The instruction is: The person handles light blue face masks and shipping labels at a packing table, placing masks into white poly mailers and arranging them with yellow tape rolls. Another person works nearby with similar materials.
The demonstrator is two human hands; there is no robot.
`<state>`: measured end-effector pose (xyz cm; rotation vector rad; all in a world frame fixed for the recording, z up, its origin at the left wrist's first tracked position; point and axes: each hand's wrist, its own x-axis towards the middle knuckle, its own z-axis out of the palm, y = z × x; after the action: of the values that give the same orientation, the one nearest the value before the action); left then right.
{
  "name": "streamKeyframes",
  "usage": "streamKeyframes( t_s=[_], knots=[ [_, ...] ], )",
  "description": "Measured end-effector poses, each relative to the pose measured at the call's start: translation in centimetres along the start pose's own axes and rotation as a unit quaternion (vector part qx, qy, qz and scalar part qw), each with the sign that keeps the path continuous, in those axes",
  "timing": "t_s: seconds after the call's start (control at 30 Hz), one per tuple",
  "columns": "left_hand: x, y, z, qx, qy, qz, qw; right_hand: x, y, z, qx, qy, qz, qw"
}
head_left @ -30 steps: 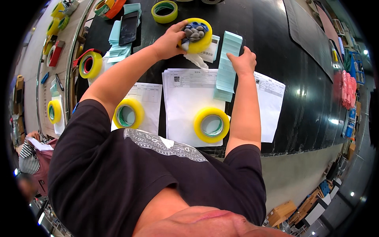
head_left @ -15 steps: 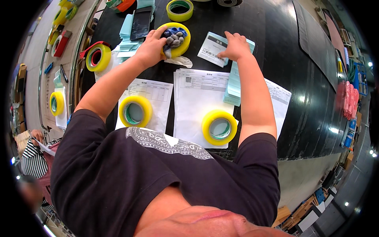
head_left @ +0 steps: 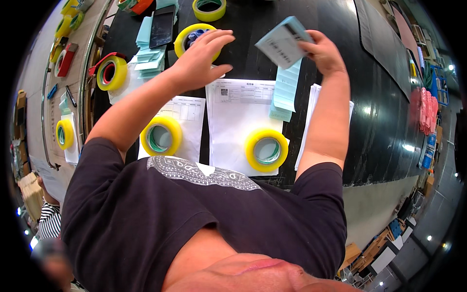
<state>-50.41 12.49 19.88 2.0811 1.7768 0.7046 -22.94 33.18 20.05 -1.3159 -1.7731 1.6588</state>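
Observation:
My right hand [head_left: 323, 51] grips a fan-folded stack of labels [head_left: 282, 46], printed white on top with light blue backing, tilted above the table. Below it, a light blue folded label strip [head_left: 287, 90] lies over the top right of a pile of printed sheets [head_left: 238, 121]. My left hand [head_left: 206, 56] is open, fingers stretched toward the stack but apart from it. Behind that hand, partly hidden, is a yellow tape roll [head_left: 181, 40] with grey-blue gloves [head_left: 194, 36] stuffed in its middle. Another yellow tape roll [head_left: 266, 151] lies on the printed sheets.
At left, a tape roll [head_left: 160, 136] lies on more sheets; a tape dispenser [head_left: 112, 73], light blue label strips [head_left: 148, 56] and a black phone [head_left: 162, 27] are beyond. Another tape roll [head_left: 209, 9] is at the back. A metal rail [head_left: 86, 68] edges the table's left.
My right hand has picked up the label stack from the table. My left hand has let go of the glove-filled tape roll and moved right. The view has shifted slightly.

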Motion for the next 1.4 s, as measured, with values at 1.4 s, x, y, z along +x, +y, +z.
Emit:
streamKeyframes(
  t_s=[1.4],
  knots=[
    [8.7, 2.1, 4.5, 0.191, -0.020, -0.037, 0.981, 8.6, 7.5, 5.7, -0.214, 0.069, -0.225, 0.948]
  ],
)
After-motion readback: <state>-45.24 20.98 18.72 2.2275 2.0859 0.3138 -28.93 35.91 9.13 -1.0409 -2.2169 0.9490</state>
